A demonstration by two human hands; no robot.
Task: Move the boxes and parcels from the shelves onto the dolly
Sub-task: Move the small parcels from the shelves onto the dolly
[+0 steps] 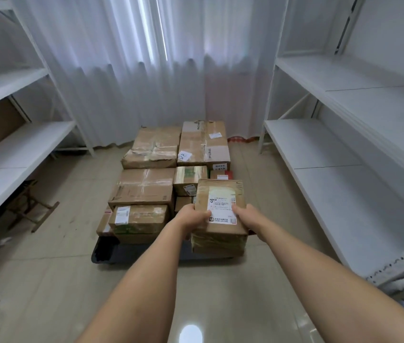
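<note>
While both hands clamp a labelled cardboard box (220, 214), the left hand (191, 219) grips its near-left edge and the right hand (248, 220) its near-right edge, thumbs over the top face. This box hangs at about 12 o'clock from the person, over the near-right corner of the dolly (107, 253), whose dark deck shows bare at 6 o'clock from the stacked boxes (146, 184). Its long axis runs away from the person, 6 to 12 o'clock. Whether its base already rests on the deck cannot be told. Both hands lie equally near. White shelves (324, 154) flank the aisle at 9 and 3 o'clock.
</note>
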